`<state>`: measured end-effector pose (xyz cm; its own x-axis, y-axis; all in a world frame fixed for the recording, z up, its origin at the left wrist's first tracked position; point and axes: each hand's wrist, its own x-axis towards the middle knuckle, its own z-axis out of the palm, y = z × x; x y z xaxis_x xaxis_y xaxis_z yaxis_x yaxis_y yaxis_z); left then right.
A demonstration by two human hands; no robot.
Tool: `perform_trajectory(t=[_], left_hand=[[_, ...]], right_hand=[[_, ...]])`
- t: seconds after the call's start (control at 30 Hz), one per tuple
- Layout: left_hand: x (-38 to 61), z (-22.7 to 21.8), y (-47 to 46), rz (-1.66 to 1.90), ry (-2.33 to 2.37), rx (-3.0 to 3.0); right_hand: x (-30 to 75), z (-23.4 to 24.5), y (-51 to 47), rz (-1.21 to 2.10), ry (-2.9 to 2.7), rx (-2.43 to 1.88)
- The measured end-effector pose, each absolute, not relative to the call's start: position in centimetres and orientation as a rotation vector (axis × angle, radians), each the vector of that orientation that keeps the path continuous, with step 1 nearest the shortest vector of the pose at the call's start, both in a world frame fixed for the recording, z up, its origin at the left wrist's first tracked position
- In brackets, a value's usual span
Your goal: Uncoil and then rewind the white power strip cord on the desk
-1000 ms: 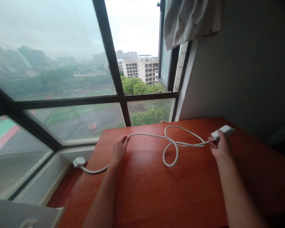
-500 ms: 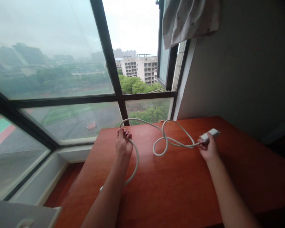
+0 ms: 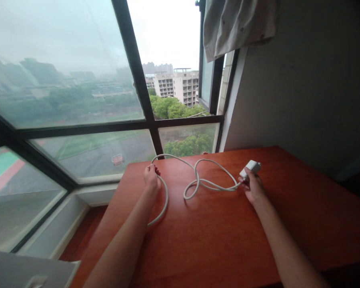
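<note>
A white cable (image 3: 215, 186) runs between my two hands, with loose loops above the reddish-brown table (image 3: 195, 240). My left hand (image 3: 151, 176) is closed on the cable, at the left; from there the cable curves down and passes behind my left forearm, where its other end is hidden. On the right, my right hand (image 3: 253, 188) grips a white power adapter (image 3: 250, 169) at the end of the cable. The adapter is tilted, with a small protruding part at its far end.
Behind the table stands a dark-framed window (image 3: 108, 127), with an open pane at the right. A light curtain (image 3: 237, 28) hangs above it. A grey wall (image 3: 294, 92) rises on the right. The table's left edge drops to a lower ledge (image 3: 97, 188).
My right hand has moved left with the adapter, which has turned to a steeper tilt. My left hand has shifted slightly left and down. The cable loops have moved left.
</note>
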<state>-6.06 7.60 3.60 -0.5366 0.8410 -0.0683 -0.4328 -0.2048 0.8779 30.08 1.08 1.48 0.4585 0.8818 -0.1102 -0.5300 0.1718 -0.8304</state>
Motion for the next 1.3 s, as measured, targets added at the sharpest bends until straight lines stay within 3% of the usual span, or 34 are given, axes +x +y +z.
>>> perform_trajectory(t=[0.33,0.5,0.6,0.73,0.9,1.1,1.3], left_hand=[[-4.7,1.9,7.5,1.609,1.431,0.989],[-3.5,3.8,6.0,1.560,1.551,1.254],[-1.2,6.0,3.3,1.530,1.668,1.877],[4.3,8.0,-1.9,1.176,1.370,2.398],[11.5,6.6,-5.6,0.589,1.069,2.965],[14.7,4.3,-4.2,0.606,1.061,3.105],[12.3,3.7,-4.6,0.378,1.029,3.133]], right_hand=[[30.4,1.3,1.1,1.188,-0.455,-0.853],[30.3,1.4,1.0,1.216,-0.437,-0.823],[30.3,1.6,0.9,1.215,-0.442,-0.820],[30.3,1.8,0.9,1.211,-0.455,-0.825],[30.3,2.0,0.8,1.220,-0.465,-0.811],[30.2,2.5,0.3,1.298,-0.442,-0.779],[32.2,2.8,0.3,1.200,-0.400,-0.766]])
